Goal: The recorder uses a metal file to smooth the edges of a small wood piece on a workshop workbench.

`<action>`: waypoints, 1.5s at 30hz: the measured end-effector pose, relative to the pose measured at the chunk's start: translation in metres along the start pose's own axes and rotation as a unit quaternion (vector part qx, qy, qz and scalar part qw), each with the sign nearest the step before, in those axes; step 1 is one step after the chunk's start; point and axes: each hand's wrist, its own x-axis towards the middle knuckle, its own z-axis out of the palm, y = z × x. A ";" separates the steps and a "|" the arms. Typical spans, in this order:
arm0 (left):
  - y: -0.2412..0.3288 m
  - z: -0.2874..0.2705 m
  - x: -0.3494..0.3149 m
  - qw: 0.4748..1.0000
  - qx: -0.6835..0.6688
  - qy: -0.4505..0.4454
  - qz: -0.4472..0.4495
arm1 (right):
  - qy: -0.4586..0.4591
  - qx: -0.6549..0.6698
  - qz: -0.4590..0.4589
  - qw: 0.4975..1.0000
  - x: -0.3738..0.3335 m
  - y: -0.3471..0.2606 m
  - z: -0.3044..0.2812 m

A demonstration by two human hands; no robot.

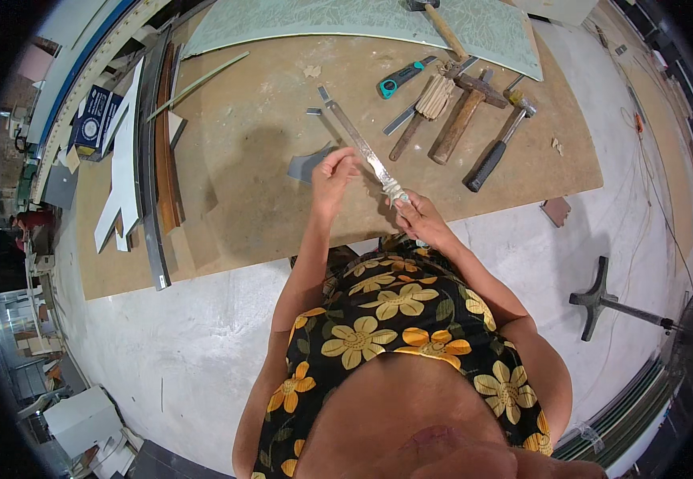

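Head view: at near edge of bench (227,239), steady metal strip (358,142) with right hand (421,219) clamped on wrapped end (395,191); cannot tell left hand (335,177) grip.

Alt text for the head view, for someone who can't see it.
A person's right hand grips one end of a long metal blade over a brown worktable, the left hand close beside the blade. On the table to the right lie a wooden-handled hammer, a black-handled hammer and a turquoise cutter.
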 end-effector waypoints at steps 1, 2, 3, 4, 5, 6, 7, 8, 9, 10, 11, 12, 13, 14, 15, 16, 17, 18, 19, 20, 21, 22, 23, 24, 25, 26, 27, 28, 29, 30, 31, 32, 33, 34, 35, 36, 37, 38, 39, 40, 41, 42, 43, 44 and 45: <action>0.000 -0.004 -0.001 0.998 0.042 0.024 0.042 | 0.019 -0.019 -0.001 1.000 0.000 0.000 0.001; -0.005 -0.010 0.000 0.998 0.040 0.027 0.042 | 0.017 -0.021 0.000 1.000 0.002 0.003 0.002; -0.014 -0.018 0.003 0.991 0.085 0.067 0.084 | 0.034 -0.026 -0.024 0.999 0.005 0.008 0.002; -0.015 -0.019 0.004 0.978 0.129 0.104 0.124 | 0.053 -0.031 -0.047 0.997 0.006 0.010 0.003; -0.015 -0.021 0.003 0.979 0.128 0.104 0.123 | 0.053 -0.031 -0.045 0.997 0.006 0.011 0.002; -0.016 -0.023 0.000 0.976 0.133 0.114 0.128 | 0.062 -0.056 -0.038 0.996 0.007 0.012 0.000; -0.014 -0.023 -0.002 0.974 0.138 0.124 0.133 | 0.071 -0.080 -0.032 0.994 0.007 0.012 -0.001; -0.012 -0.022 -0.003 0.974 0.137 0.124 0.132 | 0.071 -0.081 -0.031 0.994 0.007 0.012 -0.002; -0.010 -0.019 -0.004 0.972 0.151 0.124 0.133 | 0.081 -0.094 -0.038 0.992 0.008 0.013 -0.003; -0.011 -0.018 -0.005 0.969 0.164 0.126 0.134 | 0.090 -0.107 -0.045 0.989 0.008 0.015 -0.003; -0.011 -0.015 -0.004 0.969 0.163 0.125 0.134 | 0.091 -0.108 -0.045 0.989 0.010 0.019 -0.005; -0.012 -0.011 -0.003 0.968 0.177 0.117 0.135 | 0.102 -0.103 -0.055 0.988 0.013 0.026 -0.008; -0.013 -0.007 -0.003 0.966 0.191 0.111 0.136 | 0.112 -0.100 -0.065 0.987 0.014 0.026 -0.007; -0.014 -0.002 -0.001 0.966 0.190 0.110 0.136 | 0.112 -0.101 -0.065 0.986 0.013 0.025 -0.007; -0.015 0.004 0.002 0.955 0.237 0.096 0.151 | 0.115 -0.044 -0.055 0.991 0.013 0.025 -0.007; -0.014 0.011 0.004 0.941 0.284 0.083 0.165 | 0.116 0.011 -0.045 0.992 0.012 0.022 -0.006; -0.013 0.018 0.007 0.941 0.283 0.082 0.165 | 0.117 0.010 -0.045 0.992 0.011 0.021 -0.007; -0.012 0.026 0.012 0.931 0.324 0.056 0.159 | 0.141 -0.014 -0.059 0.988 0.010 0.020 -0.008; -0.010 0.035 0.015 0.918 0.364 0.027 0.153 | 0.166 -0.037 -0.072 0.983 0.010 0.020 -0.010; -0.006 0.045 0.016 0.918 0.363 0.024 0.155 | 0.169 -0.037 -0.073 0.982 0.009 0.018 -0.010; -0.001 0.056 0.017 0.899 0.407 0.024 0.160 | 0.177 -0.031 -0.073 0.981 0.007 0.017 -0.011; 0.001 0.064 0.019 0.878 0.449 0.023 0.165 | 0.185 -0.025 -0.074 0.980 0.005 0.016 -0.011; 0.000 0.071 0.021 0.878 0.448 0.021 0.167 | 0.188 -0.026 -0.075 0.979 0.003 0.017 -0.013; -0.002 0.076 0.023 0.862 0.478 0.025 0.166 | 0.190 -0.033 -0.081 0.978 0.003 0.021 -0.015; -0.005 0.079 0.026 0.846 0.507 0.029 0.165 | 0.192 -0.039 -0.087 0.977 0.003 0.025 -0.017; -0.008 0.080 0.028 0.846 0.506 0.027 0.167 | 0.195 -0.039 -0.089 0.976 0.003 0.031 -0.019; -0.011 0.081 0.030 0.842 0.507 0.039 0.178 | 0.196 -0.039 -0.104 0.974 0.004 0.037 -0.021; -0.015 0.081 0.032 0.838 0.510 0.051 0.187 | 0.196 -0.037 -0.117 0.973 0.004 0.038 -0.021; -0.018 0.081 0.035 0.838 0.511 0.050 0.186 | 0.196 -0.035 -0.117 0.973 0.004 0.038 -0.022; -0.021 0.079 0.038 0.843 0.501 0.049 0.192 | 0.192 -0.034 -0.114 0.974 0.003 0.037 -0.023; -0.021 0.078 0.039 0.848 0.489 0.047 0.199 | 0.189 -0.033 -0.112 0.975 0.002 0.036 -0.022; -0.021 0.078 0.040 0.848 0.490 0.047 0.198 | 0.189 -0.031 -0.111 0.975 0.002 0.036 -0.022; -0.021 0.077 0.041 0.864 0.464 0.050 0.187 | 0.192 -0.037 -0.110 0.975 0.002 0.037 -0.022; -0.017 0.078 0.042 0.880 0.438 0.051 0.177 | 0.196 -0.041 -0.109 0.974 0.003 0.037 -0.023; -0.014 0.078 0.042 0.879 0.439 0.048 0.178 | 0.199 -0.039 -0.109 0.973 0.003 0.038 -0.023; -0.010 0.078 0.041 0.901 0.404 0.040 0.150 | 0.197 -0.036 -0.110 0.974 0.004 0.040 -0.024; -0.007 0.075 0.040 0.922 0.367 0.037 0.120 | 0.189 -0.036 -0.111 0.975 0.005 0.038 -0.021; -0.014 0.071 0.044 0.921 0.368 0.039 0.120 | 0.187 -0.035 -0.111 0.975 0.004 0.035 -0.019; -0.026 0.066 0.052 0.920 0.364 0.055 0.134 | 0.180 -0.048 -0.095 0.978 0.002 0.031 -0.017; -0.029 0.065 0.057 0.919 0.359 0.068 0.149 | 0.176 -0.061 -0.079 0.979 0.000 0.028 -0.015; -0.032 0.063 0.061 0.919 0.360 0.066 0.149 | 0.177 -0.059 -0.079 0.979 0.001 0.032 -0.015; -0.036 0.061 0.065 0.933 0.337 0.048 0.116 | 0.181 -0.084 -0.094 0.975 0.002 0.039 -0.014; -0.039 0.059 0.069 0.946 0.314 0.029 0.082 | 0.185 -0.108 -0.109 0.971 0.004 0.045 -0.014; -0.048 0.055 0.073 0.945 0.314 0.033 0.081 | 0.181 -0.108 -0.109 0.971 0.003 0.044 -0.011; -0.058 0.050 0.076 0.956 0.282 0.044 0.066 | 0.167 -0.115 -0.099 0.974 0.003 0.043 -0.009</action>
